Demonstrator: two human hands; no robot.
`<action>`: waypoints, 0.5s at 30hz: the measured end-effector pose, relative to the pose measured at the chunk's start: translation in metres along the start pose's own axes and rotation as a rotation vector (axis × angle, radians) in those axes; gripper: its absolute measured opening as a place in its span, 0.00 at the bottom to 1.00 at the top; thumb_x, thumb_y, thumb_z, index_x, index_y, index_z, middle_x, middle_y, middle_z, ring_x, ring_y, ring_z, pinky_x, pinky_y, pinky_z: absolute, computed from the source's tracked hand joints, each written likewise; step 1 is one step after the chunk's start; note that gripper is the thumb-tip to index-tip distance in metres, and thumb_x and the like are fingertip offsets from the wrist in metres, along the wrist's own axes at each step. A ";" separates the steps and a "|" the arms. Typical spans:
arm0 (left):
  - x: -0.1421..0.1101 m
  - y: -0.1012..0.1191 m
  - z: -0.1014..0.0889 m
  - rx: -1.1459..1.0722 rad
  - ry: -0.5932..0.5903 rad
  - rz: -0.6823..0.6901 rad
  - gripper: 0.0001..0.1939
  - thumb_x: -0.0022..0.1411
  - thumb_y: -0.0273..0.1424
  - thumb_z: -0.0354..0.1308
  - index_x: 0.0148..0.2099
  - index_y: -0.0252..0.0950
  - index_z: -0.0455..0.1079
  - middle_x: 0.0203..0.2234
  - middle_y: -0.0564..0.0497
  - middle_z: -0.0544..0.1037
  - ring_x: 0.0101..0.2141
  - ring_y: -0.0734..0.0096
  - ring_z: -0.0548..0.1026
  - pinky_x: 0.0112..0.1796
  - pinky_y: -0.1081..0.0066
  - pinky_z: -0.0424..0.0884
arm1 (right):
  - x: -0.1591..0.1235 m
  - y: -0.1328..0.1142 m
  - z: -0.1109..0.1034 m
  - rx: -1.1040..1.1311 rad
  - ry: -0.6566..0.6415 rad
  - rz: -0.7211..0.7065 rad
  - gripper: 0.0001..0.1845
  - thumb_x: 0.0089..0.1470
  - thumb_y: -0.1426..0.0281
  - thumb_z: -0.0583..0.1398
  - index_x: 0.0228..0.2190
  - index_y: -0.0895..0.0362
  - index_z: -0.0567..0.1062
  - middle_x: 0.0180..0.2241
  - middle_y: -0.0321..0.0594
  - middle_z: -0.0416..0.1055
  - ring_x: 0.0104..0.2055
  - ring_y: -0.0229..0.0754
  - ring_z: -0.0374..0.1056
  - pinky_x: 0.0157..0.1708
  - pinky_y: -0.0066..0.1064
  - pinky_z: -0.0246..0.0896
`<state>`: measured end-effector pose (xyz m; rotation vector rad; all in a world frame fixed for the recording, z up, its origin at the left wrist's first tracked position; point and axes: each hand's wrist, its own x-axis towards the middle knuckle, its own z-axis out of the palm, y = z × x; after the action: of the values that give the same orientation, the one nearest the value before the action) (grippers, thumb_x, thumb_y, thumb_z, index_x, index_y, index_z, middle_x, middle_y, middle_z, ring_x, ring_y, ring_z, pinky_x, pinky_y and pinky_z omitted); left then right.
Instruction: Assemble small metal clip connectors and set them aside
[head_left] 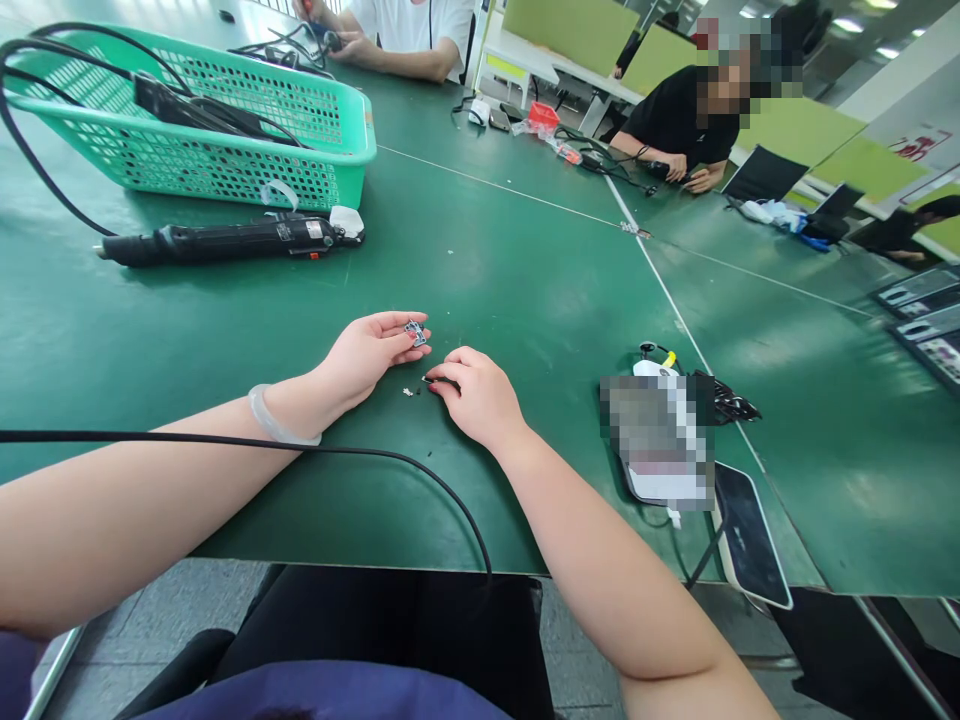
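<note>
Over the green table [517, 270], my left hand [367, 352] is closed around a small cluster of dark and silvery parts [415, 334], held between thumb and fingers; their exact kind is too small to make out. Just right of it and nearer to me, my right hand [480, 392] pinches a tiny dark piece with a pale tip [428, 380] between thumb and forefinger. Several tiny white bits [408, 392] lie on the tabletop between the two hands. A black electric screwdriver [240, 238] rests beyond my left hand.
A mint-green basket [247, 165] with black cables stands at the back left. One black cable [360, 452] crosses above my left forearm. At right lie a partly blurred device [660, 440] and a phone [752, 535]. Two people work across the table [679, 130].
</note>
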<state>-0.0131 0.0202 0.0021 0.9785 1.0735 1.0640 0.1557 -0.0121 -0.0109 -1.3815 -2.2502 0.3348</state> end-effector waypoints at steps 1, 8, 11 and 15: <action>0.000 0.000 0.000 0.006 -0.005 -0.005 0.15 0.58 0.26 0.59 0.49 0.31 0.72 0.41 0.45 0.78 0.35 0.74 0.78 0.48 0.68 0.73 | 0.000 0.000 0.000 -0.005 0.001 -0.004 0.08 0.56 0.70 0.58 0.34 0.52 0.79 0.36 0.38 0.71 0.39 0.39 0.66 0.40 0.32 0.62; -0.003 0.002 0.001 0.099 -0.061 0.007 0.13 0.58 0.28 0.61 0.47 0.32 0.71 0.37 0.46 0.79 0.36 0.73 0.78 0.44 0.70 0.74 | 0.000 0.002 0.001 -0.038 -0.016 -0.016 0.10 0.57 0.73 0.56 0.29 0.55 0.77 0.35 0.39 0.72 0.39 0.40 0.65 0.41 0.33 0.61; -0.003 0.002 0.001 0.107 -0.071 0.020 0.13 0.56 0.28 0.62 0.45 0.32 0.70 0.36 0.47 0.79 0.36 0.73 0.78 0.42 0.70 0.73 | 0.000 0.004 -0.001 -0.045 -0.029 -0.005 0.11 0.58 0.74 0.54 0.29 0.55 0.76 0.35 0.40 0.72 0.39 0.41 0.65 0.41 0.33 0.61; -0.002 0.001 0.001 0.099 -0.074 0.031 0.13 0.53 0.28 0.64 0.41 0.33 0.68 0.33 0.48 0.79 0.36 0.71 0.78 0.41 0.68 0.73 | -0.002 0.008 -0.008 -0.017 -0.046 0.028 0.14 0.55 0.78 0.53 0.28 0.55 0.76 0.34 0.39 0.72 0.39 0.40 0.66 0.40 0.32 0.61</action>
<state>-0.0129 0.0181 0.0037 1.1088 1.0607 1.0001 0.1661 -0.0106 -0.0083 -1.4293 -2.2771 0.3613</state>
